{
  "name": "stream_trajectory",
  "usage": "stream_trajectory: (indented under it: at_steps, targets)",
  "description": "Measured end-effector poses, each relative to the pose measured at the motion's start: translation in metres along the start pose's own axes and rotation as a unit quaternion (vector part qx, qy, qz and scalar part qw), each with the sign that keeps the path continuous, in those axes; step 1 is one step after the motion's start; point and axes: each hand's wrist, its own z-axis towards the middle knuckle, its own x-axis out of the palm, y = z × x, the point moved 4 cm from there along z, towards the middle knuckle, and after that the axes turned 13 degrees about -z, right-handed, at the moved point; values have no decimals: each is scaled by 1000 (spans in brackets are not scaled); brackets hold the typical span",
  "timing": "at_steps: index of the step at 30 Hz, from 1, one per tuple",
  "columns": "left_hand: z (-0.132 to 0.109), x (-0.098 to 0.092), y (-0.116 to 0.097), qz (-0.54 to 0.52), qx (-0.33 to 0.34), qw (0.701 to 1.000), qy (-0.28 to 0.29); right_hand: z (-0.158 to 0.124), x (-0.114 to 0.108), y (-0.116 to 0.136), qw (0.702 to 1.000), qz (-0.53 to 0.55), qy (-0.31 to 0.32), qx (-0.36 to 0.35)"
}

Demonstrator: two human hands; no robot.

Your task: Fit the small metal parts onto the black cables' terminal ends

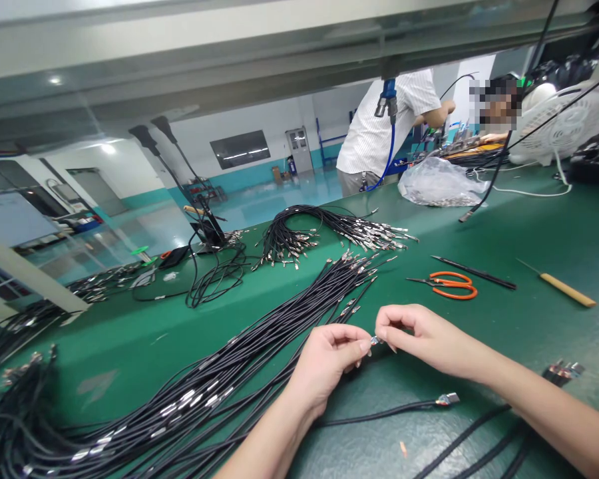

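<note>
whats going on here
A person at a green workbench has both hands up together: the right hand pinches a small metal piece in its fingertips, and the left hand is curled right beside it. A large bundle of black cables with metal ends lies to the left, orange-handled scissors lie ahead, and a co-worker stands further along the bench.
</note>
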Motion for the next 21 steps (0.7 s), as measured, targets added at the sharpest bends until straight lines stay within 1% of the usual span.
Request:
stream_trajectory:
  at_steps: [6, 14, 21]
  targets:
    - [0, 1, 3, 0, -21, 1000, -4, 0, 3, 1, 1000, -6, 5, -5]
    - [0, 1, 6, 3, -18, 1000, -2, 1, 3, 4, 1000, 10, 12, 6]
    - [0, 0, 8, -14, -24, 1000, 0, 1, 3, 0, 1000, 3, 2, 0]
